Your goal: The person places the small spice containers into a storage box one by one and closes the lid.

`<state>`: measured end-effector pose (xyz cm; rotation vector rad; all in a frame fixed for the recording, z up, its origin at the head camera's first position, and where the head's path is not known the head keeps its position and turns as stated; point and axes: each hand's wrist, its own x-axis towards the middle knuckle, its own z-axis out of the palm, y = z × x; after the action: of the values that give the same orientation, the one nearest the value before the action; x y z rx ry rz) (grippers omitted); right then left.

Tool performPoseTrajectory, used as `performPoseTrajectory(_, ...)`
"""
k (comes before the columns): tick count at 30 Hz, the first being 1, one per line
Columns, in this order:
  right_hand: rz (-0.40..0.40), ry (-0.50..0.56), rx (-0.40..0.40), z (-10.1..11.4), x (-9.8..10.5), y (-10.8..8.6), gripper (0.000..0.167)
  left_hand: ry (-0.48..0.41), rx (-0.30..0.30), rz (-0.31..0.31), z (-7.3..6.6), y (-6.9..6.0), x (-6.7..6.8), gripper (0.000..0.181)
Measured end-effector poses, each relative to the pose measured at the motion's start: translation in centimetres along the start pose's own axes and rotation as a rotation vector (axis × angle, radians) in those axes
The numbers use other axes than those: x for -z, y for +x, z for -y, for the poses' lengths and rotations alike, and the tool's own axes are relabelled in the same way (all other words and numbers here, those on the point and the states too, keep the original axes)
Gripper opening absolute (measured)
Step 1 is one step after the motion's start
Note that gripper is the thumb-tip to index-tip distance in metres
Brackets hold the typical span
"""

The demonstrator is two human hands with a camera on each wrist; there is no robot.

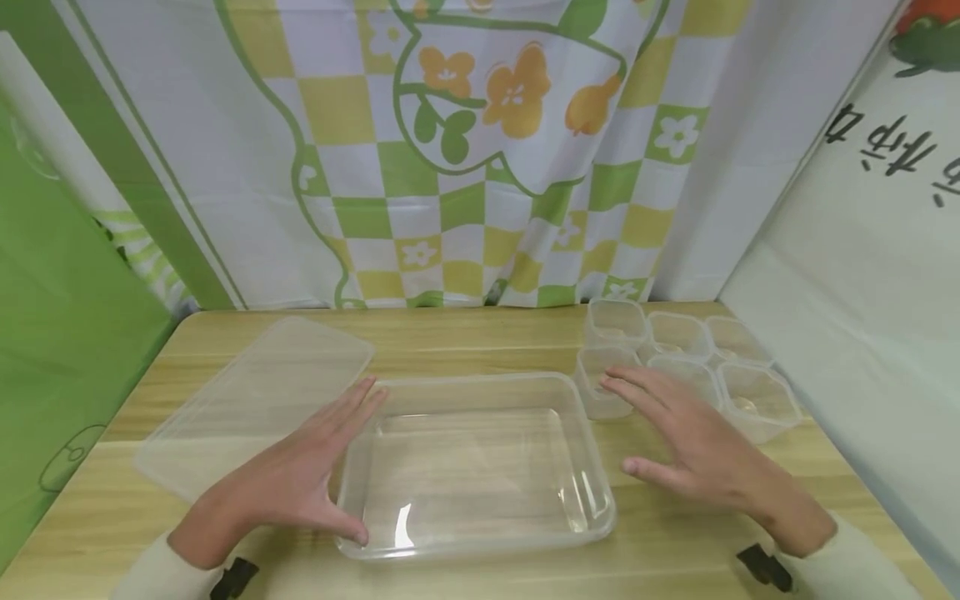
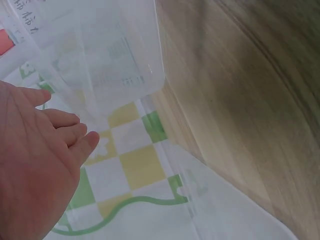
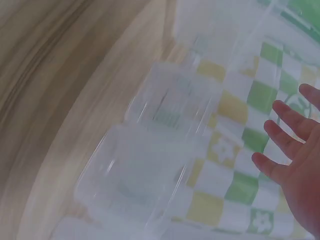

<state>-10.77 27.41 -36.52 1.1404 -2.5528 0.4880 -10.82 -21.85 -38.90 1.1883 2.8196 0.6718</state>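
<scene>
A large clear plastic storage box sits without a lid at the middle of the table. My left hand is spread at its left wall, thumb apart from the fingers; in the left wrist view the palm faces the box, and I cannot tell whether it touches. To the right of the box hovers my right hand, fingers extended and holding nothing. Several small clear open containers stand in two rows behind and under it, partly hidden. The right wrist view shows some small containers beside the spread right fingers.
A flat translucent lid lies on the left of the wooden table, partly behind the left forearm. A checkered curtain hangs along the back edge. Green cloth borders the left side, white cloth the right.
</scene>
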Motion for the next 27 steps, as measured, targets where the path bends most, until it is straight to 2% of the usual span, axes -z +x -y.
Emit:
performPoseTrajectory(5, -0.017, -0.022, -0.091, -1.1, 0.6, -1.2, 0.085, -0.016, 0.023, -0.016, 0.3, -0.2, 0.2, 0.144)
performPoseTrajectory(9, -0.053, -0.020, -0.161, -2.1, 1.1, -2.1, 0.084, -0.048, 0.046, -0.037, 0.9, -0.4, 0.1, 0.119)
performPoseTrajectory(12, -0.087, -0.009, -0.215, -3.0, 1.5, -2.8, 0.082, -0.104, 0.093, -0.072, 1.4, -0.4, -0.2, 0.091)
performPoseTrajectory(16, -0.154, 0.008, -0.331, -4.3, 1.7, -3.7, 0.081, -0.215, 0.157, -0.161, 1.8, 0.1, -0.8, 0.066)
performPoseTrajectory(21, -0.196, 0.081, -0.491, -5.9, 2.3, -5.1, 0.080, -0.382, 0.205, -0.252, 2.1, 1.0, -1.5, 0.052)
performPoseTrajectory(27, -0.191, 0.051, -0.583, -7.2, 3.1, -6.8, 0.080, -0.473, 0.240, -0.325, 2.2, 1.7, -2.4, 0.045)
